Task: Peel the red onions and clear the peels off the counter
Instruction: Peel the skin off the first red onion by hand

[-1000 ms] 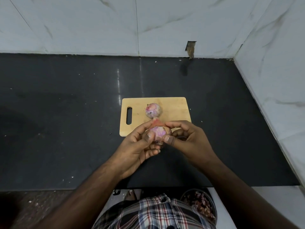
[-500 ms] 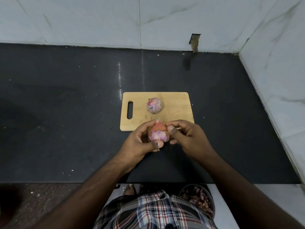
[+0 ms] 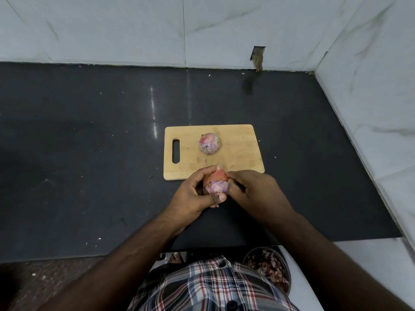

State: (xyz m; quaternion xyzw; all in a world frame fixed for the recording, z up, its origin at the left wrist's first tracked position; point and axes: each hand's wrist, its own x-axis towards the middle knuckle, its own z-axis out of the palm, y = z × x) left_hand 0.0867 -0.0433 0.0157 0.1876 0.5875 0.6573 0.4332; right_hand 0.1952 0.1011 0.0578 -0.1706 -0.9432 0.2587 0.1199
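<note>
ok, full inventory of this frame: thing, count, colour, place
onion on board: 1, pink-purple, mostly peeled, middle of the cutting board
held onion: 1, orange-pink skin on top, purple below, between both hands at the board's near edge
cutting board: 1, light wood, slot handle at left, on the counter
counter: 1, black, against white marble walls
bowl of peels: 1, metal, below the counter edge, at right
left hand: grips held onion
right hand: fingers on its skin

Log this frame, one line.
left hand: holds onion | right hand: peeling it | second onion: on cutting board
</note>
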